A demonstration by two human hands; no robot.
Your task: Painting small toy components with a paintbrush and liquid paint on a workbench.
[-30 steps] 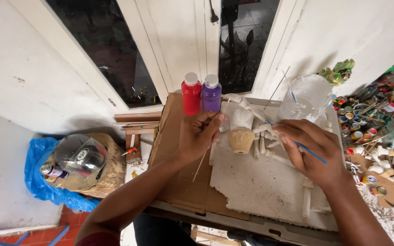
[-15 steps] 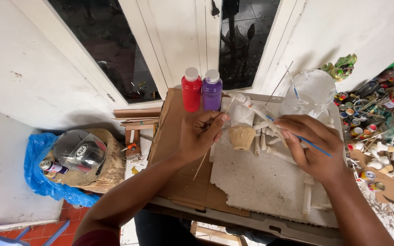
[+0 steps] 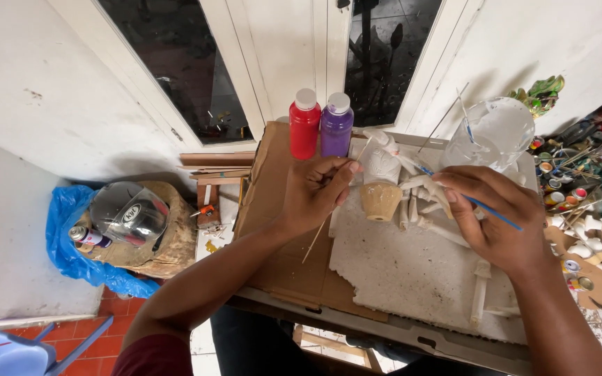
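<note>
**Brush on the unpainted figure**

Cardboard and a rough white slab [image 3: 412,271] cover your low bench below the dark windows. Your left hand [image 3: 315,195] pinches a thin stick [image 3: 313,244] that carries the small white figure [image 3: 382,167] on its tan base, just in front of the red bottle [image 3: 304,129] and purple bottle [image 3: 336,127]. Your right hand [image 3: 496,219] grips a blue-handled brush [image 3: 485,207], tip at the figure. A wobble on that stick could smear paint or tip the bottles.

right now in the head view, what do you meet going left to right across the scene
blue plastic bag → helmet → left hand → small white figure → right hand holding a blue brush → small paint pots
</note>
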